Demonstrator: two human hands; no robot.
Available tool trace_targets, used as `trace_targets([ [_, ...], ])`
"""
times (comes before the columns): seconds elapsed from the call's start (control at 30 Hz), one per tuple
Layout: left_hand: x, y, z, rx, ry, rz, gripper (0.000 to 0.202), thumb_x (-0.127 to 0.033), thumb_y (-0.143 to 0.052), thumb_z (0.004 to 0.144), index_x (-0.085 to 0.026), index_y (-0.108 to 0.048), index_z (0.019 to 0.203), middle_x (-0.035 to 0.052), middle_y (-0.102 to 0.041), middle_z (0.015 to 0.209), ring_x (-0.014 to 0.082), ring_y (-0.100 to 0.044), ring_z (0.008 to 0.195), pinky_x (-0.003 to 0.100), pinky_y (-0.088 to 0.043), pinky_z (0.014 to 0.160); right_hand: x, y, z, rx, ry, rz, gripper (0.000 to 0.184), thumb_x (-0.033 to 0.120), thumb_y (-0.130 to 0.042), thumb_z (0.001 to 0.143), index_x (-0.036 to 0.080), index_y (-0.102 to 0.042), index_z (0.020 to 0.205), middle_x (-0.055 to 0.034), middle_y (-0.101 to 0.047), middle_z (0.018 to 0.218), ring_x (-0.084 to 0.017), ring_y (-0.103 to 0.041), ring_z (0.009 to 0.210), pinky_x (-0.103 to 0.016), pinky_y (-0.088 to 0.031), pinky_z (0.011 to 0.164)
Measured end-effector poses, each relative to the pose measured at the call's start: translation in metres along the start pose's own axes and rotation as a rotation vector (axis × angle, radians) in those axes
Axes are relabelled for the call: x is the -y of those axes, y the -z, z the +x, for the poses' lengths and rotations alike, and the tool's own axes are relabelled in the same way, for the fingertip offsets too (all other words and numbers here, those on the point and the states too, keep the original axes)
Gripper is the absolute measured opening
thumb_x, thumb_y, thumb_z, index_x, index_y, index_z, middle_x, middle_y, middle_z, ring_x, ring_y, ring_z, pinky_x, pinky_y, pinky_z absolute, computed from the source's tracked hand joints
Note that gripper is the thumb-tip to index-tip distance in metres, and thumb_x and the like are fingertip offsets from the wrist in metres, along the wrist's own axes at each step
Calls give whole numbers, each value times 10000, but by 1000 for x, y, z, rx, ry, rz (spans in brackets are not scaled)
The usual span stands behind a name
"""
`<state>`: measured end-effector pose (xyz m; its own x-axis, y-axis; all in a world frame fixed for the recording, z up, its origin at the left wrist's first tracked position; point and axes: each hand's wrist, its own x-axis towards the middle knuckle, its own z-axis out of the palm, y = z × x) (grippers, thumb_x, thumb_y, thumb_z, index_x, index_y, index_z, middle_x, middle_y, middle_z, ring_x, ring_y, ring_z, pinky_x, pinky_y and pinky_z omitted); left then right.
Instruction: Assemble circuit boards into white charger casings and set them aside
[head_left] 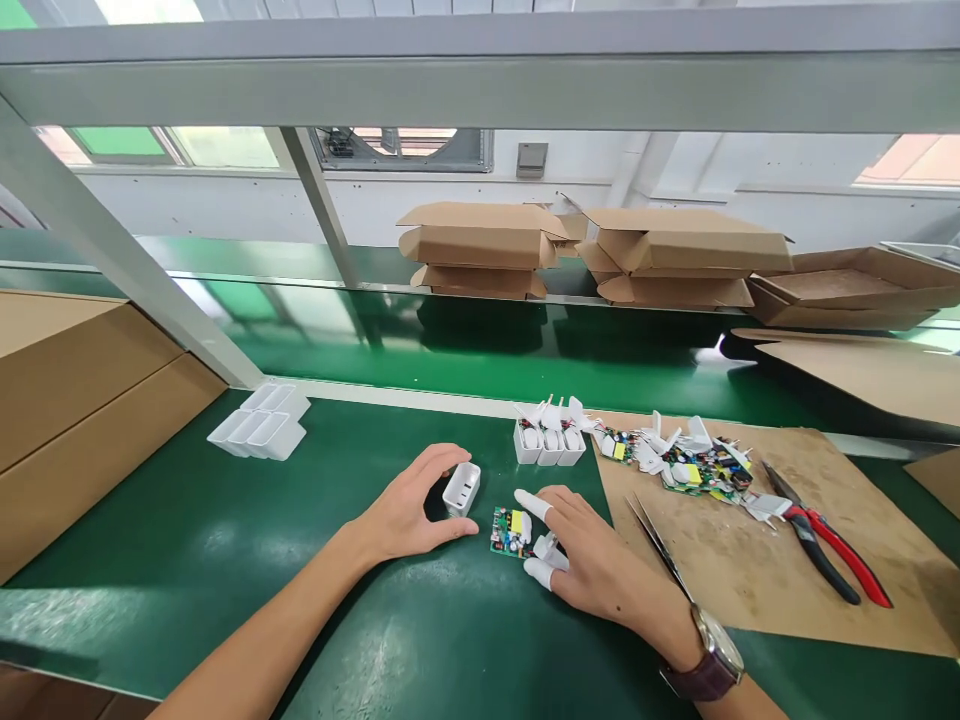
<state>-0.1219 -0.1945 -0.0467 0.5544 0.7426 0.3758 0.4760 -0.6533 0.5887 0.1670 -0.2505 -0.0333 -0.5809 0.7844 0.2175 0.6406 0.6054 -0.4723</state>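
On the green bench, a white charger housing (pixel 461 489) with port slots stands upright in the curve of my left hand (pixel 417 503). The thumb and fingers are spread around it, apart, without a visible grip. My right hand (pixel 590 550), white covers on thumb and index finger, hovers by a circuit board (pixel 510 531). A white plug piece (pixel 551 549) lies at the board's right end, between those two fingertips, which are apart. Part of the plug piece is hidden by the hand. Behind are three white housings filled with parts (pixel 550 445).
Several empty white housings (pixel 261 420) stand at left near a large carton (pixel 90 400). A brown sheet (pixel 840 560) at right holds piled circuit boards (pixel 697 465), tweezers (pixel 661 548) and red-black pliers (pixel 829 545). Cardboard boxes (pixel 480 245) sit beyond a green belt (pixel 465 350).
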Motion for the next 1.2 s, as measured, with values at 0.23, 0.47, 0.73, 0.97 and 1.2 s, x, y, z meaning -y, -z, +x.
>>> trace_targets([
  [0.23,5,2,1,12,57,-7,642,-268,-735,853,-254,-454,1429,95,-640,1243,234,-670,1060,411,-596,942,0,-4,2,-96,24,14,739,70,-598,834,236,-401,1527,-110,-637,1162,-272,-615,1043,-474,-582,904],
  [0.47,21,14,6,-184,55,3,459,-133,-496,919,-259,-545,1357,107,-546,1445,263,-541,1356,496,-495,1123,-1,-8,8,-210,20,46,699,44,-563,796,218,-443,1463,-124,-621,1233,-288,-606,1130,-493,-573,951],
  [0.73,24,-20,7,-142,288,-1,813,-335,-786,832,-267,-345,1512,114,-631,1356,274,-684,1173,474,-565,1022,4,-12,15,-395,62,3,630,67,-546,832,221,-434,1433,-134,-631,1223,-315,-607,1138,-512,-587,921],
  [0.97,3,-30,0,-39,-3,-39,807,-277,-701,912,-287,-232,1569,120,-620,1380,264,-634,1261,502,-516,1099,15,-14,15,-549,138,-21,694,88,-536,903,267,-307,1533,-134,-609,1283,-314,-579,1234,-516,-571,978],
  [1.2,0,-29,2,-78,-124,45,767,-234,-635,955,-270,-200,1585,150,-609,1396,278,-606,1272,525,-514,1084,16,-20,10,-467,193,-130,783,40,-504,837,162,-260,1571,-191,-583,1344,-356,-537,1267,-555,-556,994],
])
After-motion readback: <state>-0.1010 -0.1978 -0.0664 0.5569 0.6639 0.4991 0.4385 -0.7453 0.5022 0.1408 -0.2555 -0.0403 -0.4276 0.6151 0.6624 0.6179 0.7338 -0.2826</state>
